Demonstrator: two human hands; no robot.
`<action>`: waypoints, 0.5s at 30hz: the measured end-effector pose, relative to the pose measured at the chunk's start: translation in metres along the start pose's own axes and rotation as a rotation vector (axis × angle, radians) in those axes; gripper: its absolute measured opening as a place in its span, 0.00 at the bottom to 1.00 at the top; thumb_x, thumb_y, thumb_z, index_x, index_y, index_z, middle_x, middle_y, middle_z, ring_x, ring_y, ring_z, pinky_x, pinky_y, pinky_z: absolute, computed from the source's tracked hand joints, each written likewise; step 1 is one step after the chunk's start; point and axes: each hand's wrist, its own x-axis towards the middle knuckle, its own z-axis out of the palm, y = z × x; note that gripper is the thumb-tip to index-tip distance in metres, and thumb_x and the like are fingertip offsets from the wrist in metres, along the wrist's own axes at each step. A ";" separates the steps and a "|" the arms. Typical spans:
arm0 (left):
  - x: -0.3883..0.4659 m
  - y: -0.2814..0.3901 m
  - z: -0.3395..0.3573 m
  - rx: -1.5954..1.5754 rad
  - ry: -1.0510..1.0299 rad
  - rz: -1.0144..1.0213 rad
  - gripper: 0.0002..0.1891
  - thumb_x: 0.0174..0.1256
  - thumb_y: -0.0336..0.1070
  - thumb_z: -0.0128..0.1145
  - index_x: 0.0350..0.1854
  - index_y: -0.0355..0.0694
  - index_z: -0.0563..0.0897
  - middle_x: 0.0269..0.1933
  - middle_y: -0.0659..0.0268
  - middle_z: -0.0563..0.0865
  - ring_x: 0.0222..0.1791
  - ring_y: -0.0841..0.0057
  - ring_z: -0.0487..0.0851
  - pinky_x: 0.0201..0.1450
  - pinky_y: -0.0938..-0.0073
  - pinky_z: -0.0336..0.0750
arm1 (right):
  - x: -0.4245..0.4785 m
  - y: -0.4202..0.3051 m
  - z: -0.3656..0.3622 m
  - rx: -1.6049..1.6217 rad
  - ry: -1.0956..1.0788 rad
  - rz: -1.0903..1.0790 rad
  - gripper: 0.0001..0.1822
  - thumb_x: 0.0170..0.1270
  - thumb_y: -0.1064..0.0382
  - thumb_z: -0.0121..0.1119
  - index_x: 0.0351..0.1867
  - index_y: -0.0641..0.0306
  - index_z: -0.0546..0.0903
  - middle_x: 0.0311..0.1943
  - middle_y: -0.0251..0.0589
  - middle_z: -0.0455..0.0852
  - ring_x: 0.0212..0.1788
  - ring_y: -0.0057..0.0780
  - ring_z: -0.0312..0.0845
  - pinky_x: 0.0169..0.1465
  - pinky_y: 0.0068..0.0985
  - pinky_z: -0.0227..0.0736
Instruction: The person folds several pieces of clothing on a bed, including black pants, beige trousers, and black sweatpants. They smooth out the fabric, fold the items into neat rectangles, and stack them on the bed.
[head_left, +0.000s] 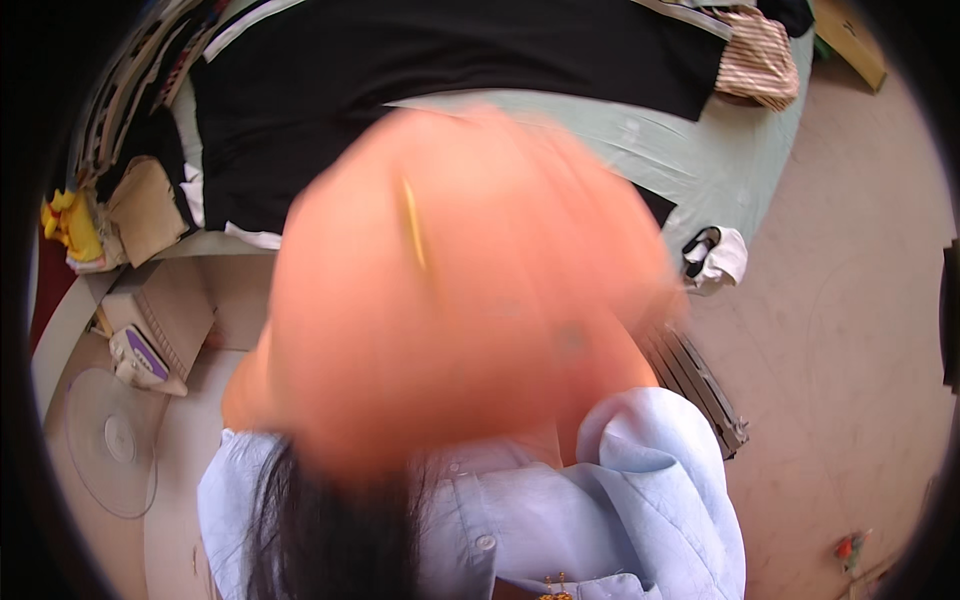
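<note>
A large blurred mass of bare skin, very close to the camera, fills the middle of the view, with a thin gold-coloured band on it. It seems to be my hands and forearms raised to the camera (480, 247), but which hand is which, and what the fingers do, cannot be told. Behind it, black fabric (480, 45) with white edge strips lies spread on a table covered in pale green cloth (720, 165). Below are my light blue shirt (540, 525) and long dark hair (337, 532).
A striped cloth bundle (757, 60) and a white cloth with a black item (724, 259) lie at the table's right side. At left are stacked fabrics (127, 97), a yellow plush toy (75, 225), a cardboard piece (146, 210) and a fan (116, 439).
</note>
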 end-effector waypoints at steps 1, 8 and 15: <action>-0.003 0.019 -0.007 -0.031 -0.006 -0.015 0.12 0.50 0.31 0.59 0.39 0.38 0.84 0.36 0.63 0.85 0.34 0.74 0.82 0.39 0.76 0.73 | -0.002 0.004 0.008 -0.027 0.024 -0.010 0.30 0.49 0.75 0.55 0.58 0.55 0.76 0.64 0.37 0.71 0.68 0.37 0.64 0.66 0.41 0.59; -0.006 0.091 0.020 -0.131 -0.133 0.027 0.12 0.35 0.39 0.61 0.24 0.38 0.85 0.29 0.61 0.85 0.26 0.71 0.82 0.22 0.78 0.71 | -0.013 0.010 -0.004 -0.010 -0.034 0.088 0.30 0.51 0.75 0.53 0.60 0.56 0.73 0.68 0.38 0.66 0.72 0.38 0.57 0.70 0.44 0.53; 0.013 0.118 0.057 -0.240 -0.168 -0.333 0.07 0.40 0.37 0.64 0.25 0.46 0.84 0.22 0.74 0.81 0.21 0.81 0.75 0.24 0.74 0.66 | -0.016 0.017 -0.003 -0.011 -0.056 0.094 0.31 0.51 0.75 0.56 0.60 0.55 0.73 0.68 0.36 0.65 0.73 0.34 0.55 0.71 0.44 0.51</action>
